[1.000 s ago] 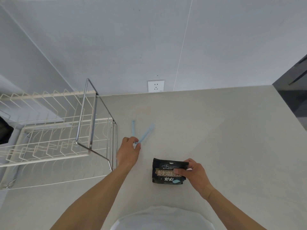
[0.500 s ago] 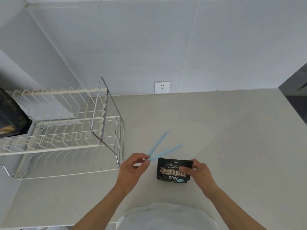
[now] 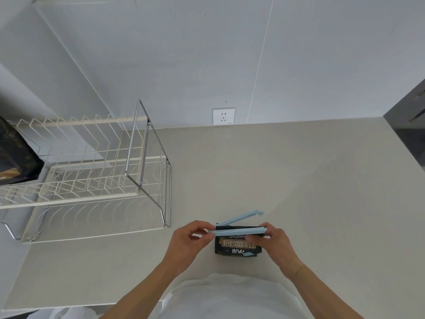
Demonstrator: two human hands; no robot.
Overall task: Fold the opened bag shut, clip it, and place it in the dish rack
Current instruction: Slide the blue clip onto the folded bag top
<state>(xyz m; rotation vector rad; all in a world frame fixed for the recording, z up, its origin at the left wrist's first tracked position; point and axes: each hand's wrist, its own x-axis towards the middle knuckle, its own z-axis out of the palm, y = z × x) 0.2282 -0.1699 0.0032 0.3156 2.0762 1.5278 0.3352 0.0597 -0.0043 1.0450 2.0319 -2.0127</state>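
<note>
A small black bag [image 3: 238, 246] with gold lettering lies on the counter near its front edge, its top folded over. A long light-blue clip [image 3: 239, 231] straddles that fold; one arm lies across the front, the other arm angles up behind to the right, so the clip stands apart at its free end. My left hand [image 3: 189, 241] pinches the clip's hinge end at the bag's left. My right hand [image 3: 274, 240] holds the bag's right side and the front arm's free end. The white wire dish rack [image 3: 92, 180] stands to the left.
A dark bag [image 3: 16, 155] stands at the far left behind the rack. A chrome frame [image 3: 138, 148] rises from the rack's right end. The wall with a socket [image 3: 223, 115] bounds the back. A dark appliance [image 3: 407, 134] sits at the right.
My left hand picked the clip up from the counter and brought it down and right onto the bag's folded top. My right hand kept hold of the bag.
</note>
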